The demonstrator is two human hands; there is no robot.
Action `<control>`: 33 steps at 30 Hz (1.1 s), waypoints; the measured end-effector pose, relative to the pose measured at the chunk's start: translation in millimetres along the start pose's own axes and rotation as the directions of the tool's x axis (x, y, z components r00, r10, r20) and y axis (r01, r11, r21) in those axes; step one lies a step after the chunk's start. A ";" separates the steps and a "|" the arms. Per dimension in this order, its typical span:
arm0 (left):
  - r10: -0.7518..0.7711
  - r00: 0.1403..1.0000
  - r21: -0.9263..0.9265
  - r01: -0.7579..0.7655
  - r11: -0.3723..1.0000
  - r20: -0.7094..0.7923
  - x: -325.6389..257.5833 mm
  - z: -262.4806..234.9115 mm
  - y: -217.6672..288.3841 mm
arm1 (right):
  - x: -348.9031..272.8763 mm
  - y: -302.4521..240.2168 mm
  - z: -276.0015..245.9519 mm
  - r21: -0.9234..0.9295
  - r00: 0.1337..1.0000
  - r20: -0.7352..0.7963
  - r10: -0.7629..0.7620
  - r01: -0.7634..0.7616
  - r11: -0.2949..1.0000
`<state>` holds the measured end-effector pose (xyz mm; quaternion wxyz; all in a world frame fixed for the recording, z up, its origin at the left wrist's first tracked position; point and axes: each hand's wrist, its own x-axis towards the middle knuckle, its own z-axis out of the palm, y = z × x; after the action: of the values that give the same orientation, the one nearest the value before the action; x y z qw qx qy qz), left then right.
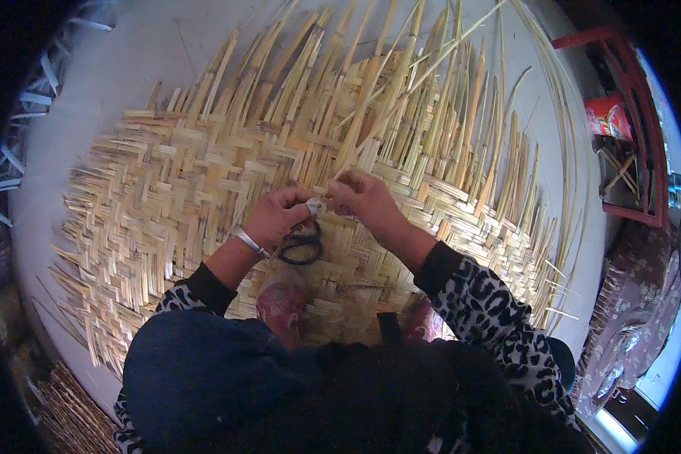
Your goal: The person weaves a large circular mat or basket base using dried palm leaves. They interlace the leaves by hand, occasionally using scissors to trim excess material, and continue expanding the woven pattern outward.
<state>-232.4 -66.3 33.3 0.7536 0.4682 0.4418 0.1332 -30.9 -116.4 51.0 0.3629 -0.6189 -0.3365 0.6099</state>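
Left hand: left hand [276, 216] sits over the middle of the woven mat [166, 189], fingers curled shut on a small pale object [315, 206]; what the object is cannot be told. A metal bangle [250, 242] rings the wrist.
Right hand: right hand [363, 198] meets the left hand at the same pale object, fingers closed, pinching it from the right side. Both hands touch it, probably so that one steadies while the other works.
Dark loop: a black looped cord or handle [301, 248] hangs just below the left hand, near the mat surface; whether it joins the pale object is unclear.
Mat: flat herringbone weave of pale split strips, spread on a light floor [106, 68]. Finished weave fills the left and near parts.
Loose strips: unwoven strip ends [401, 83] fan out to the far and right side, lying free, apparently because that edge is not yet woven in.
Posture: person crouches on the mat itself, patterned sleeves [492, 310] coming in from the near edge; a reddish foot covering [280, 303] rests on the weave below the hands, likely pinning the mat flat.
Surroundings: red wooden frame [643, 113] at the far right, well apart from the hands.
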 end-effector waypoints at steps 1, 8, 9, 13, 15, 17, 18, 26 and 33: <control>0.006 1.000 0.035 -0.006 0.999 -0.004 -1.4 0.3 0.3 | 3.2 -1.5 -1.9 0.167 0.999 0.044 0.009 -0.016 0.986; 0.001 0.999 0.130 -0.007 0.991 0.046 -2.2 -9.0 -6.6 | 10.3 -14.5 -3.4 0.078 0.989 0.146 0.014 -0.026 0.997; -0.020 0.999 0.180 0.015 0.984 0.025 -2.7 -9.4 -6.9 | 9.7 -15.3 -3.7 0.110 0.987 0.161 0.030 -0.048 0.993; 0.028 1.000 0.160 -0.027 0.987 -0.004 -6.6 -3.3 -4.6 | 8.2 -13.2 -2.5 0.114 0.977 0.213 0.025 -0.051 0.992; 0.043 0.997 0.223 -0.029 0.974 -0.057 -9.3 0.6 -2.5 | 8.5 -9.6 0.7 0.079 0.983 0.179 0.033 -0.048 0.996; 0.039 0.997 0.217 -0.024 0.976 -0.065 -10.2 2.7 -1.0 | 9.8 -5.6 3.5 0.046 0.987 0.152 0.045 -0.052 0.998; 0.048 0.997 0.209 -0.034 0.977 -0.063 -10.1 3.2 -0.7 | 10.5 -3.6 4.1 0.031 0.989 0.138 0.050 -0.055 0.998; 0.037 0.999 0.215 -0.034 0.976 -0.009 -7.1 -0.1 -7.0 | 10.6 7.8 6.9 0.041 0.988 0.143 0.061 -0.067 0.997; -0.223 0.931 -0.161 0.277 0.947 0.288 -5.1 -19.5 -7.5 | 7.7 -15.7 -2.5 0.043 0.937 0.349 0.025 -0.043 0.998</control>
<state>-252.3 -62.0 26.5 0.8598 0.3438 0.3773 0.0149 -27.7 -101.9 60.6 0.3024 -0.4975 -0.3692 0.7244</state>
